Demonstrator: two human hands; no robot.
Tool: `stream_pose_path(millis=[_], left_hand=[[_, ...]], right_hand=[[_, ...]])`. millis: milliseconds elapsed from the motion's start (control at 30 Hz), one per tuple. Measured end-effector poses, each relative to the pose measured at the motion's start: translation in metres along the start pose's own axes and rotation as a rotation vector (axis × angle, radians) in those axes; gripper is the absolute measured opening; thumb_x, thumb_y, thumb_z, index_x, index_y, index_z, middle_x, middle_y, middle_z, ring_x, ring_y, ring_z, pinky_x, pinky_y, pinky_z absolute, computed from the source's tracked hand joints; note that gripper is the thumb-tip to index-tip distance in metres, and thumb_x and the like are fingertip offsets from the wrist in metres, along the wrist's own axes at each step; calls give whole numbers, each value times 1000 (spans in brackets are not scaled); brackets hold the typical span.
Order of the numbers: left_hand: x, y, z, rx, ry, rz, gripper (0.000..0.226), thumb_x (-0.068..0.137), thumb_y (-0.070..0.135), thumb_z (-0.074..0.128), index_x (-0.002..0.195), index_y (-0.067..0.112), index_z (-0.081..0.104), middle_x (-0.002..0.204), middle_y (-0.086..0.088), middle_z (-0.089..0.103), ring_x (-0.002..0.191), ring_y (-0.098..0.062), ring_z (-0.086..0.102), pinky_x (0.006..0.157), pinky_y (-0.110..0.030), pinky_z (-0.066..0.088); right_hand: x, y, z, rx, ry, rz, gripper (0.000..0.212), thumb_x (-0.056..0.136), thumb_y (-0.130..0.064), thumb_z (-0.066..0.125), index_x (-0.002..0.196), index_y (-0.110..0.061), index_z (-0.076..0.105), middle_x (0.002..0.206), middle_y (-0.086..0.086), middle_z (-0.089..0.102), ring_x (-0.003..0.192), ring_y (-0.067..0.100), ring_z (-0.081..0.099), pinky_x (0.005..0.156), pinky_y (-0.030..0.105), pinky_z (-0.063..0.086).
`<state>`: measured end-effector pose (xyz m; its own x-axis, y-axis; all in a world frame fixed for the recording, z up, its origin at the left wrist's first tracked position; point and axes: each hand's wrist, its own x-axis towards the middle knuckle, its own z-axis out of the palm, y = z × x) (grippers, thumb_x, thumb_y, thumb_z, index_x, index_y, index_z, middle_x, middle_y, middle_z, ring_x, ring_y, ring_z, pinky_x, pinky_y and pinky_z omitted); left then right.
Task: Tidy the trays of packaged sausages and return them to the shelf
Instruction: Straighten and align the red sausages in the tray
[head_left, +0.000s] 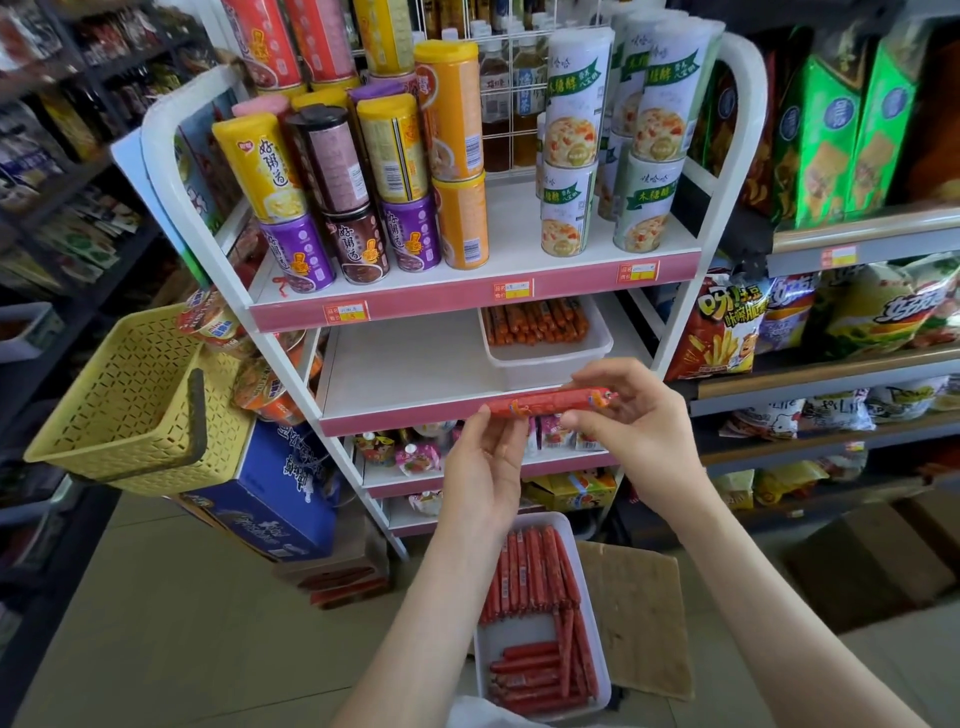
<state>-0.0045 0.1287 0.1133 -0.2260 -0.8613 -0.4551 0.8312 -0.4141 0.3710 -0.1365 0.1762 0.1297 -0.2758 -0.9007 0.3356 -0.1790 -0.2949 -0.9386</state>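
sausage (550, 401) spans between left hand (483, 467) and right hand (628, 415), one end in each. just behind the hands: shelf board (405, 364), with shelf tray (545, 364) of sausages on its right part. below the hands, on the floor: floor tray (514, 630), sausages in it. basket (130, 405) well left of left hand. cans (363, 197) on the board above.

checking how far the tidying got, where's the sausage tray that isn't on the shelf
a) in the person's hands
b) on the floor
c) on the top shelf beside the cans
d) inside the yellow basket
b, the white tray lies on the floor with sausages in it, while the other tray sits on the middle shelf
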Motion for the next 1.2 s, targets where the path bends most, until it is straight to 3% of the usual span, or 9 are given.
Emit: stream_pose_path(millis=[267, 467, 600, 667, 733, 800, 967, 1100, 1200], left_hand=[[4, 1, -3, -53, -25, -81, 13, 95, 3, 49, 90, -3, 59, 74, -16, 70, 69, -21, 72, 60, -28, 59], [34, 6, -25, 96, 12, -19, 11, 96, 7, 50, 91, 2, 60, 78, -12, 71, 77, -19, 71, 62, -28, 58], [60, 3, -57, 632, -65, 52, 11, 95, 13, 53, 99, 8, 62, 87, 0, 69, 90, -14, 67, 75, -22, 54], [78, -4, -82, 1044, -53, 16, 31, 95, 23, 55, 125, 14, 54, 106, 7, 64, 99, -7, 61, 85, -20, 47], [100, -13, -124, 1450, 7, 16, 45, 95, 30, 55, 136, 18, 43, 119, 9, 57, 105, -6, 56, 89, -23, 43], [121, -25, -179, 1775, 53, 79, 36, 95, 31, 54, 129, 20, 49, 116, 8, 60, 102, -11, 61, 85, -26, 49], [143, -62, -305, 2323, -142, 119, 10, 83, 9, 61, 91, 14, 64, 84, -6, 67, 77, -27, 64, 68, -36, 53], [150, -109, -373, 2565, -410, 231, 15, 67, 11, 58, 78, 18, 67, 73, -1, 66, 70, -21, 62, 72, -35, 43], [150, -143, -408, 2706, -546, -33, 33, 72, 15, 70, 105, 12, 66, 98, -6, 66, 99, -26, 60, 95, -41, 43]], right_hand=[[4, -5, 8, -76, -50, -72, 27, 74, -12, 74, 93, -27, 63, 88, -18, 68, 84, 11, 67, 78, 24, 56], [4, 37, 3, -215, -58, 145, 24, 79, -10, 76, 85, -27, 60, 79, -8, 65, 80, 13, 64, 74, 28, 53], [-9, 92, 4, -462, -195, 350, 20, 83, -12, 72, 92, -23, 57, 79, -10, 59, 72, -2, 57, 65, 6, 42], [-24, 126, 10, -526, -318, 501, 19, 87, -14, 67, 100, -24, 57, 76, -15, 56, 68, -3, 55, 59, 7, 41], [-47, 172, 18, -537, -368, 673, 13, 89, -14, 62, 84, -26, 59, 65, -16, 54, 61, 2, 51, 54, 14, 38], [-75, 220, 27, -529, -367, 842, 20, 90, -16, 59, 73, -25, 58, 64, -14, 55, 65, 10, 54, 52, 13, 36], [-119, 307, 55, -470, -210, 1056, 9, 94, -16, 54, 98, -15, 63, 75, -10, 57, 73, 11, 58, 55, 8, 37], [-132, 370, 69, -618, -141, 862, 40, 96, -23, 50, 135, -23, 41, 110, -1, 59, 101, 23, 58, 72, 26, 39], [-132, 421, 67, -856, -304, 701, 54, 100, -21, 41, 151, -23, 24, 133, 8, 49, 118, 27, 46, 92, 37, 41]])
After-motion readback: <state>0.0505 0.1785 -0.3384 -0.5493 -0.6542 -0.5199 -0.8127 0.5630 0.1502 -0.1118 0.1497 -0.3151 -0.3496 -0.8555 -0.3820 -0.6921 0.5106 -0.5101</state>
